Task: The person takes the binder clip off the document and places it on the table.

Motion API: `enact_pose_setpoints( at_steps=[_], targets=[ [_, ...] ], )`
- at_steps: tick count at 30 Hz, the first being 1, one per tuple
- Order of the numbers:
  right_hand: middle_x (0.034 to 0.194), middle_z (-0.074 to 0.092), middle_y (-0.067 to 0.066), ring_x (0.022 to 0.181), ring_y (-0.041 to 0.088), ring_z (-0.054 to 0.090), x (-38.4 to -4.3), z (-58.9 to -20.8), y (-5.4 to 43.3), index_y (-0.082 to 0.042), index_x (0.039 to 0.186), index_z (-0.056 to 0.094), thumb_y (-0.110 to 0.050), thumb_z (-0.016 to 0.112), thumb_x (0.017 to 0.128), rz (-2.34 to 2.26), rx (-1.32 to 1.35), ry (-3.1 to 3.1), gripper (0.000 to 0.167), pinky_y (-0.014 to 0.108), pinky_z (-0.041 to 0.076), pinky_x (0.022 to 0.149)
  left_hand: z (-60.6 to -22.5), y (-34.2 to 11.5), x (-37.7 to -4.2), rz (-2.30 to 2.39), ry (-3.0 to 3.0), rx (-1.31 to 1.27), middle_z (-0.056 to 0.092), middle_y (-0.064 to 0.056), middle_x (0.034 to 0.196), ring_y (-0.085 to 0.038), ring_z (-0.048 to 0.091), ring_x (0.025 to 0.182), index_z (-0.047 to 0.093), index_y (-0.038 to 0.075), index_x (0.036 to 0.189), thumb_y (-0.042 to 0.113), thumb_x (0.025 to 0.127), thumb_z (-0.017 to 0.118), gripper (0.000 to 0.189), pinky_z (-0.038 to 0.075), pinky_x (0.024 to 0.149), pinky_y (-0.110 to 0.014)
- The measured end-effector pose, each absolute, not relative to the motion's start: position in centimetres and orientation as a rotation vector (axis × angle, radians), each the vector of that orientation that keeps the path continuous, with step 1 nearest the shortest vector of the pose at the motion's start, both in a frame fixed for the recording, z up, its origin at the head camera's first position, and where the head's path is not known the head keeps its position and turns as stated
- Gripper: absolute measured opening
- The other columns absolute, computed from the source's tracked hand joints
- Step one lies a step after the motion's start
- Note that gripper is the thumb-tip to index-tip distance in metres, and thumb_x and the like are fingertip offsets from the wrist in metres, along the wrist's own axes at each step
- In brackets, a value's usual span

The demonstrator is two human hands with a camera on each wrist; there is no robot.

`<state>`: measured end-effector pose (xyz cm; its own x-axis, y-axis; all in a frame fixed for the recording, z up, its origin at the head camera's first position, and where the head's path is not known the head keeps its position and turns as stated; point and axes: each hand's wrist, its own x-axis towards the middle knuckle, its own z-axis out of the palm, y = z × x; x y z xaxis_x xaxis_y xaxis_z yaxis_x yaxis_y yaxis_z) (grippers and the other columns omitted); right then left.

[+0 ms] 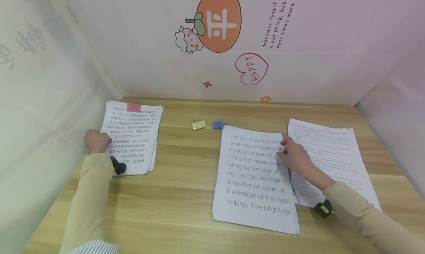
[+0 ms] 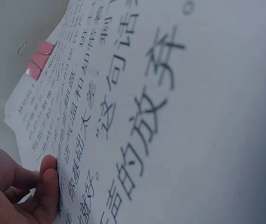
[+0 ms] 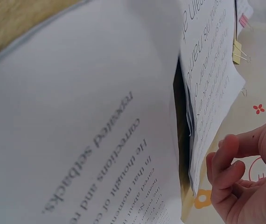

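My left hand [image 1: 97, 140] is at the left edge of a stack of printed sheets [image 1: 132, 136] with Chinese text. Its curled fingers and thumb pinch that edge in the left wrist view. A pink binder clip [image 1: 134, 107] sits on the stack's top edge. My right hand [image 1: 295, 156] hovers by the right edge of the middle stack of papers [image 1: 252, 180], printed in large English type. In the right wrist view its fingers [image 3: 226, 163] are loosely bent, with nothing between them, and a small gap separates them from the sheets.
Behind the middle stack stand a yellow binder clip [image 1: 199, 125] and a blue binder clip [image 1: 219, 124]. A third stack of papers [image 1: 325, 143], in small print, lies under my right forearm. Printed cloth walls [image 1: 149, 62] enclose the wooden table [image 1: 179, 195] at the back and sides.
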<state>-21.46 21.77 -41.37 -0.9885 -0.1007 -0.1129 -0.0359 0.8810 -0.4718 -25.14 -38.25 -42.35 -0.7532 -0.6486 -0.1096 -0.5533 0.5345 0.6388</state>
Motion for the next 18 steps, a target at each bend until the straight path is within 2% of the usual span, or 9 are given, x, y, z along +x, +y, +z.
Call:
enact_pose_setpoints(
  at_steps=[3,5,7,10,13,15,18],
  targets=[
    [0.102,0.061,0.028,0.082,0.031,0.063,-21.4,-41.4,21.6,0.009,0.123,0.044,-0.015,0.055,0.092,-0.729,-0.102,2.901,0.041,0.028,0.050,0.059,-42.2,-38.3,-25.0,-1.129,-2.569,1.067,0.057,-0.031,0.123,-0.021,0.064,0.076,0.046,-0.014,0.129,0.004,0.087,0.046,0.046,0.052,0.067,-0.027],
    [0.101,0.061,0.028,0.081,0.030,0.063,-21.4,-41.3,21.5,0.009,0.123,0.044,-0.015,0.055,0.093,-0.735,-0.107,2.892,0.041,0.029,0.050,0.059,-42.0,-38.3,-24.8,-1.208,-2.534,1.074,0.056,-0.031,0.124,-0.005,0.059,0.057,0.041,-0.013,0.134,0.003,0.089,0.043,0.048,0.049,0.056,-0.018],
    [0.100,0.062,0.028,0.078,0.028,0.063,-21.4,-41.3,21.4,0.009,0.123,0.044,-0.015,0.054,0.093,-0.744,-0.120,2.885,0.040,0.028,0.050,0.059,-41.8,-38.3,-24.6,-1.279,-2.498,1.084,0.058,-0.029,0.118,0.004,0.052,0.044,0.038,-0.012,0.137,0.003,0.090,0.038,0.049,0.048,0.050,-0.014],
    [0.097,0.063,0.027,0.070,0.022,0.062,-21.4,-41.3,21.2,0.010,0.122,0.044,-0.013,0.053,0.093,-0.762,-0.161,2.883,0.039,0.027,0.049,0.056,-41.6,-38.2,-24.3,-1.381,-2.454,1.114,0.060,-0.018,0.103,0.007,0.051,0.042,0.034,-0.009,0.140,0.003,0.092,0.037,0.049,0.049,0.050,-0.013],
    [0.095,0.063,0.027,0.065,0.019,0.061,-21.4,-41.2,21.1,0.010,0.122,0.043,-0.012,0.052,0.094,-0.783,-0.194,2.879,0.037,0.026,0.049,0.053,-41.6,-38.1,-24.0,-1.464,-2.413,1.139,0.057,-0.007,0.088,0.006,0.053,0.045,0.034,-0.008,0.140,0.003,0.092,0.037,0.049,0.049,0.052,-0.013],
    [0.094,0.063,0.027,0.063,0.017,0.060,-21.5,-41.2,21.0,0.010,0.122,0.042,-0.012,0.051,0.094,-0.787,-0.213,2.877,0.037,0.026,0.048,0.053,-41.5,-38.1,-23.7,-1.535,-2.373,1.160,0.055,-0.005,0.088,0.006,0.054,0.046,0.034,-0.006,0.141,0.002,0.092,0.037,0.050,0.049,0.054,-0.013],
    [0.095,0.063,0.028,0.062,0.017,0.060,-21.6,-41.3,20.7,0.010,0.123,0.043,-0.012,0.051,0.094,-0.789,-0.220,2.871,0.037,0.026,0.047,0.053,-41.6,-38.0,-23.4,-1.723,-2.256,1.210,0.049,-0.007,0.097,0.004,0.056,0.051,0.028,-0.004,0.144,-0.002,0.092,0.037,0.053,0.051,0.057,-0.013]
  ],
)
